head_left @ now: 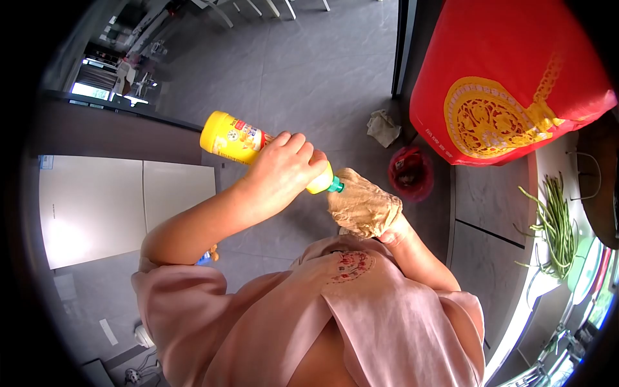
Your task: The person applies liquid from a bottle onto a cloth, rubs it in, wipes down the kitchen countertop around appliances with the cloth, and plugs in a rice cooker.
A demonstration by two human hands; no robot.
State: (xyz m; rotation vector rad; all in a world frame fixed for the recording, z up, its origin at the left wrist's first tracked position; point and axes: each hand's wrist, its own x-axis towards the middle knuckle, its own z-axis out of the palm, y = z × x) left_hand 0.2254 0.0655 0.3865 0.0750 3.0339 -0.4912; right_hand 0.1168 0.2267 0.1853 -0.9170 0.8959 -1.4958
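Note:
My left hand (287,166) is closed around a yellow squeeze bottle (233,137), which lies tilted with its green tip (336,185) pointing right and slightly down. That tip meets or nearly meets the edge of a crumpled brown cloth (362,205). The cloth covers most of my right hand (394,231); only its base and the wrist show, and the fingers are hidden beneath the fabric.
A large red bag (435,84) with a gold pattern stands at the upper right, above a counter with green beans (556,232). A red bin (411,173) and a pale crumpled cloth (383,128) are on the floor. White cabinet panels (97,206) are at left.

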